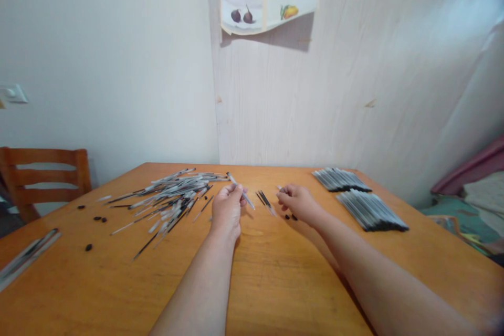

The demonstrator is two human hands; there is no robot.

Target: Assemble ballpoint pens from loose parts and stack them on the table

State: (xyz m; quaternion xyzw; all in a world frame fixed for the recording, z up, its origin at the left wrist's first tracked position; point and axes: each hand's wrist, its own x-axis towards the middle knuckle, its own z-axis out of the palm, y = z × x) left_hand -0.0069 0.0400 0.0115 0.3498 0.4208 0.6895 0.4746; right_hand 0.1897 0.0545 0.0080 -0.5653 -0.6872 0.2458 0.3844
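Note:
My left hand (227,209) pinches a slim translucent pen (248,200), which slants with its dark end pointing away and its pale end towards the middle. To the right, my right hand (298,202) hovers low over the table with thumb and fingertips together. A small pale bit shows by those fingertips, too small to name. Between the hands lie several dark pen refills (264,199). Small black caps (290,217) rest just beneath my right hand. Left of my left hand spreads a loose pile of pen parts (173,194), clear barrels mixed with dark refills.
Two neat stacks of pens, a far one (340,179) and a nearer one (370,210), lie at the right. Black pieces (88,247) are scattered at left, near a clear packet (29,254) on the wooden table (275,283). A chair (47,176) stands beyond the left edge.

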